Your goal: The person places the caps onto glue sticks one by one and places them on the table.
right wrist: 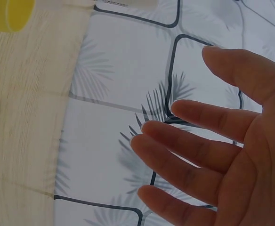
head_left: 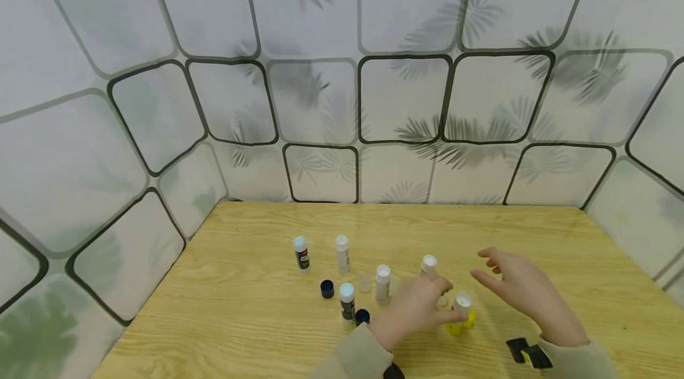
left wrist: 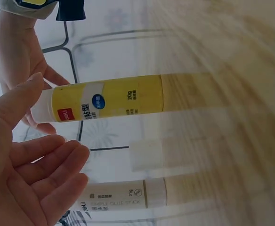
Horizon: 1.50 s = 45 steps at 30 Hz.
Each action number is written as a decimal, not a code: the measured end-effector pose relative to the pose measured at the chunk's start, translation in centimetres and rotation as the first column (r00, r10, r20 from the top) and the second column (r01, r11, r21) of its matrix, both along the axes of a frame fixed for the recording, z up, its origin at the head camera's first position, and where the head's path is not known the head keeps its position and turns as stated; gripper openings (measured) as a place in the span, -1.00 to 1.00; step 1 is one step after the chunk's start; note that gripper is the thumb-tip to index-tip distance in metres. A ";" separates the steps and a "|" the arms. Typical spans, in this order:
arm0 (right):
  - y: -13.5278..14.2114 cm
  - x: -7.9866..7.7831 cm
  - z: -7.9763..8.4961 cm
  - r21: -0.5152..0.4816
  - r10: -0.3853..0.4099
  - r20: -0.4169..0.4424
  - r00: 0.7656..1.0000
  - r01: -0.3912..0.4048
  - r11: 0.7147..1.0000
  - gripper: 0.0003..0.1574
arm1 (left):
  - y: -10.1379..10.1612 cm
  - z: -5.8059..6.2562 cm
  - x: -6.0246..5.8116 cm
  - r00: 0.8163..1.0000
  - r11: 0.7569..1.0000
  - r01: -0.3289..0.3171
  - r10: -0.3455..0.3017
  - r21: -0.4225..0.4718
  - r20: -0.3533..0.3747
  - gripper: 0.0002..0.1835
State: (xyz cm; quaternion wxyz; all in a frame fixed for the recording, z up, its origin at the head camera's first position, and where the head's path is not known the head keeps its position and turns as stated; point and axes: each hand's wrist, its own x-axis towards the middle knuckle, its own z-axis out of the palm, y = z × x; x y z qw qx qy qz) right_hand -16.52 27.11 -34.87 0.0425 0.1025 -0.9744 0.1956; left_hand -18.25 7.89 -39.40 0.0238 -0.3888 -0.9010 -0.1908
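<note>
A yellow glue stick with a white top (left wrist: pixel 107 99) stands upright on the table. My left hand (head_left: pixel 414 306) is beside it, thumb near the white top and fingers loosely bent. In the left wrist view the thumb and fingers stand apart, not wrapped round the stick. A white glue stick (left wrist: pixel 123 195) stands beyond these fingers; its white top (head_left: pixel 429 264) shows behind the hand in the head view. My right hand (head_left: pixel 526 290) hovers to the right, holding nothing, its fingers (right wrist: pixel 189 146) spread and slightly bent in the right wrist view.
Left of the hands stand two more white glue sticks (head_left: pixel 382 285) and two dark-labelled ones (head_left: pixel 347 303). Dark blue caps (head_left: pixel 327 289) and a translucent cap (head_left: pixel 365 283) lie among them. The wooden table (head_left: pixel 240 302) meets patterned cloth walls (head_left: pixel 320 100) behind and at the sides.
</note>
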 end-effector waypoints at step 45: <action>0.1 -0.4 -0.4 0.004 0.000 0.031 1.000 0.000 1.000 -0.26 | 0.6 -1.1 -0.4 0.977 0.994 0.088 -0.100 0.070 0.189 -0.77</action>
